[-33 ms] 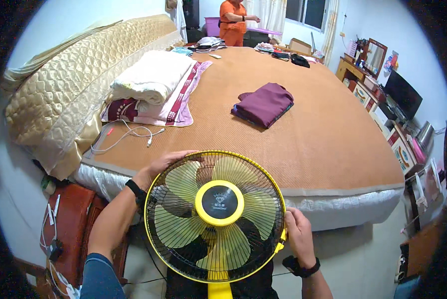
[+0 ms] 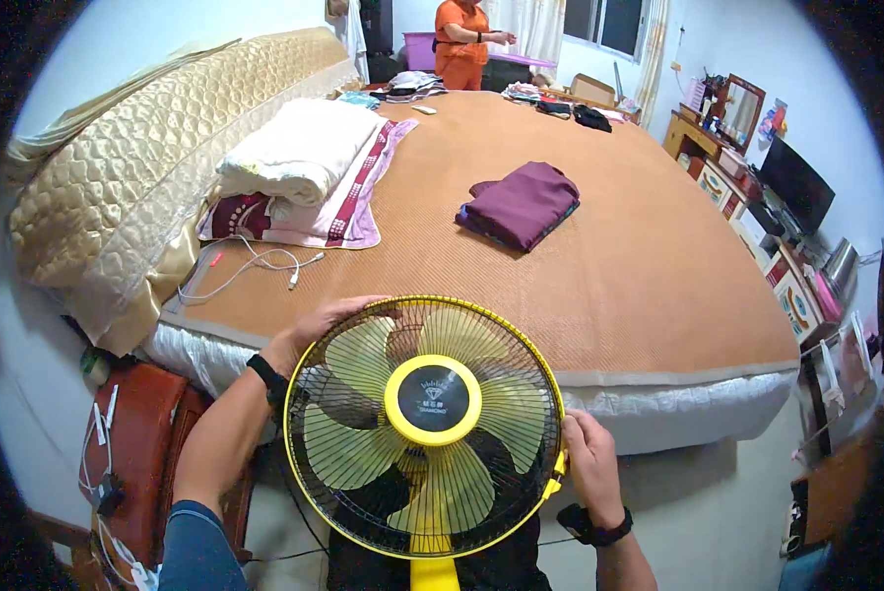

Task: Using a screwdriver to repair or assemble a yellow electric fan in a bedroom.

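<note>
An electric fan with a yellow rim, yellow hub ring and pale blades stands upright right in front of me, its black wire cage facing up toward me. My left hand is closed on the upper left of the rim; part of its fingers goes behind the cage. At the right side of the rim, just above a yellow clip, my right hand grips the edge with its fingers curled. Below the cage a yellow neck runs down out of the picture. The blades look still.
Beyond the fan lies a wide bed with a tan mat. On it are folded maroon cloth, a white quilt and a white cable. A brown-red cabinet stands left. A person in orange stands at the far end.
</note>
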Available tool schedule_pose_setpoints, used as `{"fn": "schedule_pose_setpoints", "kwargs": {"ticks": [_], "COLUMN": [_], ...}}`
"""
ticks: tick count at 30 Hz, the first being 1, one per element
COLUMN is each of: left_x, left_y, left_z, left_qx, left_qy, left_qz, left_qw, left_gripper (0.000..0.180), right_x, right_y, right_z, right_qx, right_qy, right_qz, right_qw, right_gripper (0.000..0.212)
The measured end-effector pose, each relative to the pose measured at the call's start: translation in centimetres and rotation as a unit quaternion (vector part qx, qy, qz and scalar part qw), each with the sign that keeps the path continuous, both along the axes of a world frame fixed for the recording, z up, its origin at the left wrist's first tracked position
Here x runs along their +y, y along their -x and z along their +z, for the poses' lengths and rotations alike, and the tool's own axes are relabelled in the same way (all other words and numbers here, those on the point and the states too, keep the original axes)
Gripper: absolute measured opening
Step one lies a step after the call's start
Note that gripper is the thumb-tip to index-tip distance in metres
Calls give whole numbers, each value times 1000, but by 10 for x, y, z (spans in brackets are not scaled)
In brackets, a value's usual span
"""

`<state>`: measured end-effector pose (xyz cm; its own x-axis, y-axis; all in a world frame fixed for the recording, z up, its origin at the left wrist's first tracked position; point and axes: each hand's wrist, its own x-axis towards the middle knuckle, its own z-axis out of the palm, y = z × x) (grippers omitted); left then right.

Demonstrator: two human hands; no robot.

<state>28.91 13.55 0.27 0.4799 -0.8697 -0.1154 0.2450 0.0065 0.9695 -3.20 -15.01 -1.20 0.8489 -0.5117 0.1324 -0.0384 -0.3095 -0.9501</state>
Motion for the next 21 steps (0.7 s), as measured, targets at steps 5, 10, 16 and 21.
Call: {"fn": "schedule_pose_setpoints", "kwargs": {"ticks": [5, 10, 16, 21], "left_x": [3, 0, -4, -4], "left_y": [-6, -4, -11, -16], "left_z": [-8, -4, -13, -21], "left_qx": [5, 80, 22, 11], "left_qy": [29, 17, 34, 56], "left_qz": [6, 20, -9, -28], "left_qw": [1000, 996, 999, 998], "left_gripper": [48, 44, 54, 54], "right_x": [-2, 3, 2, 5], "right_y": [1, -7, -10, -12], "right_z": [-11, 0, -4, -8], "right_qx": [17, 27, -7, -27], "right_qy": [-77, -148, -114, -115], "right_qz": [10, 19, 34, 28], "right_qw": [997, 988, 993, 993], "right_gripper": [30, 30, 35, 38]}}
